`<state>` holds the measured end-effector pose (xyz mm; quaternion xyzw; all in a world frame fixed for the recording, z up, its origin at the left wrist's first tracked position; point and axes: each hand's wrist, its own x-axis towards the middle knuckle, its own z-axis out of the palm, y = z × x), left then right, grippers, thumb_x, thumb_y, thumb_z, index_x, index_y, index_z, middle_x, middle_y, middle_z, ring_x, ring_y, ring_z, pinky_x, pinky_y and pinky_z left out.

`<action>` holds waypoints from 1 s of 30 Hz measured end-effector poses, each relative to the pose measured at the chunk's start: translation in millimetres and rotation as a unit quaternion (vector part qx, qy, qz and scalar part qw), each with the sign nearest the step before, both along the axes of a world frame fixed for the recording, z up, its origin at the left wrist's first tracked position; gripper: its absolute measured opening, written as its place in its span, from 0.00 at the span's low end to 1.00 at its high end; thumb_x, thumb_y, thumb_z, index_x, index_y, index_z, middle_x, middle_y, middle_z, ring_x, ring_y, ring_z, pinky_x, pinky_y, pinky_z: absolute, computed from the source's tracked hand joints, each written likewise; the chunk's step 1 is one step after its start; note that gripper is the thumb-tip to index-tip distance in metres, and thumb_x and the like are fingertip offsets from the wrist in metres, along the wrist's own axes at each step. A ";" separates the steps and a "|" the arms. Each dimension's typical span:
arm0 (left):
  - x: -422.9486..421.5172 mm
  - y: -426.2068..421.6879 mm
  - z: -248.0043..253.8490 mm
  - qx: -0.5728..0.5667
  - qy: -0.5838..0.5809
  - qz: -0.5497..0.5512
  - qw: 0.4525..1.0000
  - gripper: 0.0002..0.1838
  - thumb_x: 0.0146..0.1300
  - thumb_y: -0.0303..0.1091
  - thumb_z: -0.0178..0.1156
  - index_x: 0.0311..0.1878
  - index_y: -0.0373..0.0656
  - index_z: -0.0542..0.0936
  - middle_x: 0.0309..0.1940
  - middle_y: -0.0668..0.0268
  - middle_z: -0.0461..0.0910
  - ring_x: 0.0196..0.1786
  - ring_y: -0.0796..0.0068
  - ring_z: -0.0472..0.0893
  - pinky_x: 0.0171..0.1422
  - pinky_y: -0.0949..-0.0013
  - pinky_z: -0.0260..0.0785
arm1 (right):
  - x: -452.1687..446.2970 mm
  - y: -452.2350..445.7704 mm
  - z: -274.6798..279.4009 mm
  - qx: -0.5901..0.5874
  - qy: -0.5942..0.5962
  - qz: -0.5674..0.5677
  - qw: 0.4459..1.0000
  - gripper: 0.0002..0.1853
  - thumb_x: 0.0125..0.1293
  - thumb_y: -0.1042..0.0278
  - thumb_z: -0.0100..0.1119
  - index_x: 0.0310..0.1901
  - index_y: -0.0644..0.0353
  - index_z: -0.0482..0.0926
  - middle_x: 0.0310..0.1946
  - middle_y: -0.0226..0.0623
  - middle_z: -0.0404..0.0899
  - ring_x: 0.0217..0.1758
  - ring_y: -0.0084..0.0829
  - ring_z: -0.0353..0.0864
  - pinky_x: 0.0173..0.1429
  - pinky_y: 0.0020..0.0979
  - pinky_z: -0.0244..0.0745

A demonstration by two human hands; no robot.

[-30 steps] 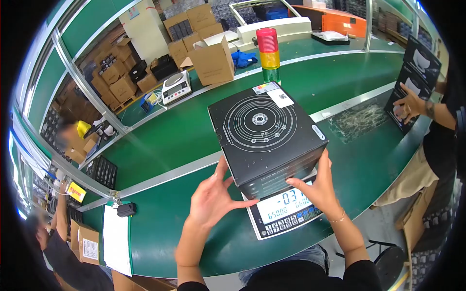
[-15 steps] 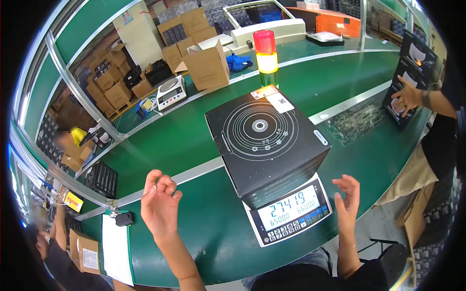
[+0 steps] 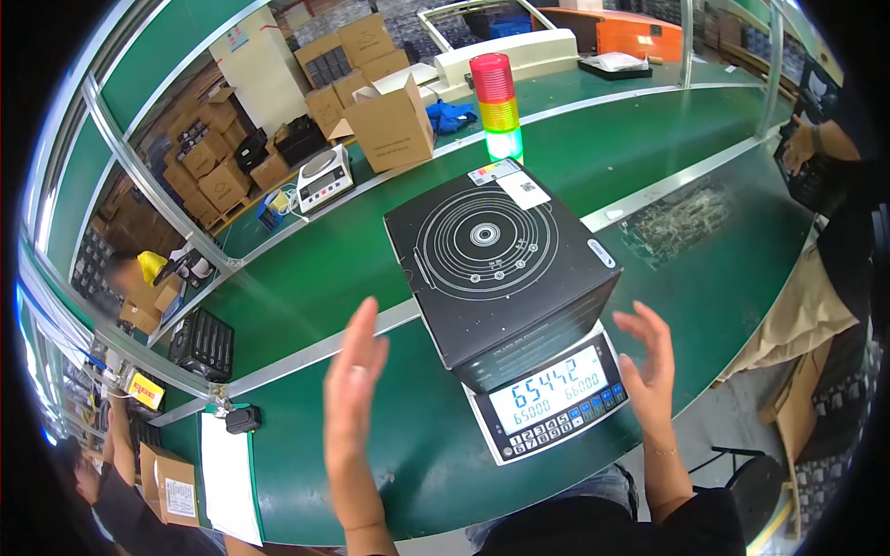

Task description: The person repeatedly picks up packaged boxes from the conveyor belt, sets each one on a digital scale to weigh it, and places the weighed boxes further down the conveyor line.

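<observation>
A black cardboard box [image 3: 487,243] printed with white concentric rings sits on a digital scale [image 3: 556,408], whose display reads about 65442 above 65000 and 66000. White labels [image 3: 522,190] are stuck on the box's far corner. To the left of the box, my left hand [image 3: 355,394] is raised with its fingers stretched out, holding nothing and apart from the box. My right hand [image 3: 651,375] hovers by the scale's right side, thumb and fingers spread, also with nothing in it. The signal tower [image 3: 496,104] behind the box glows green at its lowest segment.
Across the green belt stand an open carton [image 3: 389,128] and a small white scale [image 3: 324,178]. Paper sheets [image 3: 229,473] and a small black device [image 3: 243,419] lie at left. A co-worker's hand [image 3: 799,146] is at a dark box on the far right; another person works at lower left.
The scale's main reading has risen from 27419 to about 65442, and the tower light has switched from yellow to green. My left hand straightened and moved right. The co-worker's dark box shifted right.
</observation>
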<state>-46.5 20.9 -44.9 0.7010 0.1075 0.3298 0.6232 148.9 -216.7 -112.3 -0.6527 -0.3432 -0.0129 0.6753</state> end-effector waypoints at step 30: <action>150.9 -126.3 -9.6 -0.052 0.175 -0.488 0.853 0.27 0.72 0.49 0.33 0.64 0.39 0.63 0.63 0.61 0.62 0.69 0.70 0.56 0.71 0.68 0.43 | 29.7 -78.3 -38.4 -0.203 -0.231 -0.498 0.811 0.49 0.40 0.55 0.72 0.63 0.61 0.54 0.67 0.60 0.30 0.70 0.58 0.33 0.69 0.54 0.33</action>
